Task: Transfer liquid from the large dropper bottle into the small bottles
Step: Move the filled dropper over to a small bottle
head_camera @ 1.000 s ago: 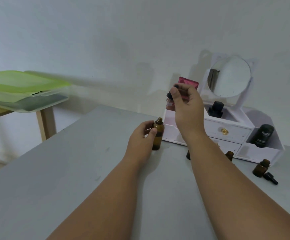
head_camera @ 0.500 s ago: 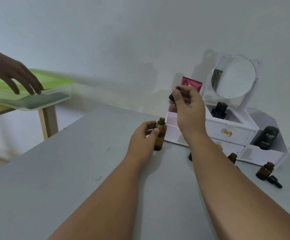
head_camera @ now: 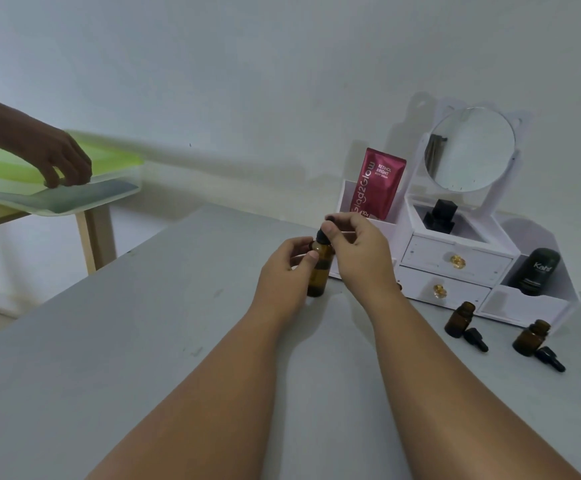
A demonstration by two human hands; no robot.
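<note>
A large amber dropper bottle (head_camera: 319, 271) stands upright on the grey table (head_camera: 143, 341). My left hand (head_camera: 287, 268) grips its body from the left. My right hand (head_camera: 358, 251) pinches the black dropper cap (head_camera: 323, 236), which sits at the bottle's neck. Two small amber bottles (head_camera: 459, 319) (head_camera: 531, 337) stand open at the right, each with a black dropper cap (head_camera: 475, 339) (head_camera: 551, 358) lying beside it.
A white vanity organiser (head_camera: 455, 265) with a round mirror, two drawers, a red sachet (head_camera: 379, 181) and a black Kahf bottle (head_camera: 538, 271) stands behind the bottles. At the far left another person's hand (head_camera: 64, 164) rests on a green-lidded tray (head_camera: 57, 188) on a wooden table.
My right hand has come down with the dropper cap from above to the large bottle's neck. The other person's hand has moved in over the green tray.
</note>
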